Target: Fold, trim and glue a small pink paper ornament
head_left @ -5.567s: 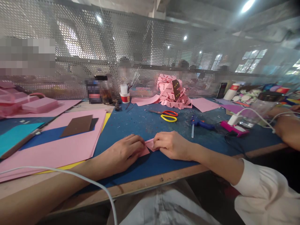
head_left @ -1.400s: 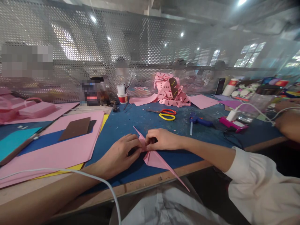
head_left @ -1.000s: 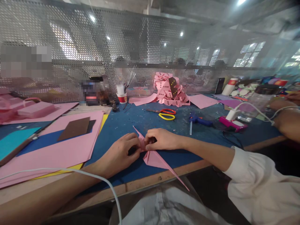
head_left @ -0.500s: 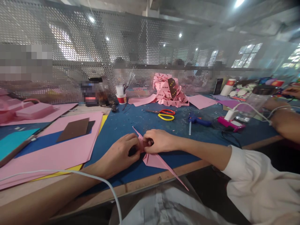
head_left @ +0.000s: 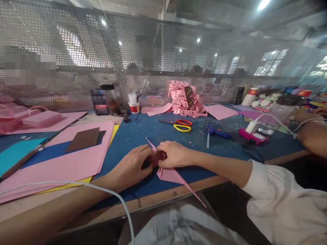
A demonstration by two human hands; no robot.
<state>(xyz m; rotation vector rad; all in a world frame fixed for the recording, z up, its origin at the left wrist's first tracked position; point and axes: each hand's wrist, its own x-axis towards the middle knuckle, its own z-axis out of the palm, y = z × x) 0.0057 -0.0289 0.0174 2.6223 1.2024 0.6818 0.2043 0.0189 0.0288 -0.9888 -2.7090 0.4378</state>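
A folded pink paper piece [head_left: 171, 175] with long pointed tips lies on the blue mat [head_left: 163, 131] near the table's front edge. My left hand [head_left: 133, 165] pinches its middle from the left, fingers curled. My right hand [head_left: 171, 154] pinches the same spot from the right, fingers closed over the fold. One tip sticks up behind my fingers; another reaches out past the table edge.
Big pink sheets [head_left: 61, 160] with a brown card [head_left: 83, 139] lie left. Scissors [head_left: 182, 125], a blue glue gun [head_left: 217, 132], a pink device [head_left: 251, 135], a heap of dotted pink cut-outs [head_left: 186, 98] and a cup [head_left: 134, 103] stand behind. Another person's arm [head_left: 310, 137] rests at right. A white cable [head_left: 120, 204] crosses my left forearm.
The small flat pink piece from 5.6 s ago now has long pointed tips. Over the last second both hands stay pinched at its middle, the fingers shifting slightly.
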